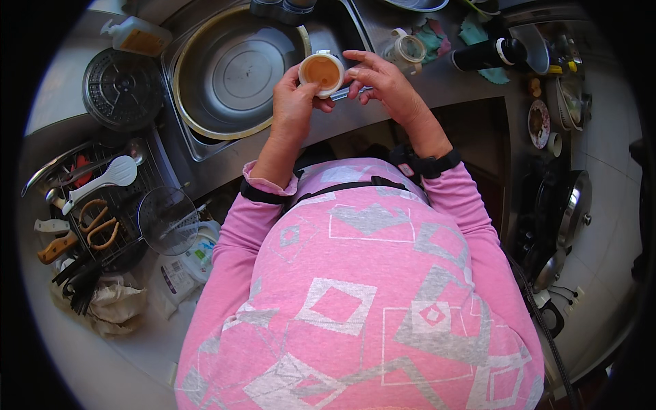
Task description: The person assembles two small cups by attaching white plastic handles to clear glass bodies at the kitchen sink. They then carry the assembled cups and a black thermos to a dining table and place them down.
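My left hand [295, 100] grips a small round white-rimmed cup or cap [321, 74] with an orange-brown inside. Its thumb rests at the near rim and the fingers wrap beneath. Just to the right, my right hand [384, 83] has its fingers apart, the index finger stretched toward the cup's rim. Whether a fingertip touches the rim I cannot tell. A narrow, clear bluish strip [351, 93] shows between the two hands; what it is stays unclear. Behind them sits a large metal basin [183, 89] with a gold-coloured rim, in the sink.
Right of my hands stand a clear handled jar [408, 50] and a black bottle [486, 55] lying near cloths. At left are a pump bottle [141, 37], a dark round strainer plate [121, 89], a white slotted spoon [113, 176] and scissors [99, 224] on a rack.
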The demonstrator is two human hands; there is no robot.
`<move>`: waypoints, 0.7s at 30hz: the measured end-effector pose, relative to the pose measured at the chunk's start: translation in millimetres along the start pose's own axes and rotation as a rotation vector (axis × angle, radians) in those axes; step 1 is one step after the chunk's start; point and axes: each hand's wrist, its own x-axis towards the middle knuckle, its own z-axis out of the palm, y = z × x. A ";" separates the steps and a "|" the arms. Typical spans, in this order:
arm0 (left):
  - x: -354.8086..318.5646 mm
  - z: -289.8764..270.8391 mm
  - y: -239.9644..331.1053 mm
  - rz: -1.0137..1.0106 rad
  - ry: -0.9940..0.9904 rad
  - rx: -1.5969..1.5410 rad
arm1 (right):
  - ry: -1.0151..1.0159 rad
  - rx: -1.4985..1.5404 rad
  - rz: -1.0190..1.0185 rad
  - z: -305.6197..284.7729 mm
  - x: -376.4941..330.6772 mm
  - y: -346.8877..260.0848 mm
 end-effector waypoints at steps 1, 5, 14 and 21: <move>0.2 -1.9 -1.0 0.002 -0.001 -0.001 | 0.009 -0.065 -0.001 -1.0 -0.3 -0.5; 2.2 -6.1 -5.4 0.014 -0.057 -0.009 | -0.036 -0.098 -0.049 8.1 1.9 4.7; -0.1 -21.1 -9.1 0.065 -0.076 -0.065 | -0.093 -0.049 -0.110 24.6 15.2 14.0; -11.5 -23.3 -9.1 0.138 0.106 -0.083 | -0.234 -0.116 -0.198 33.4 24.2 6.1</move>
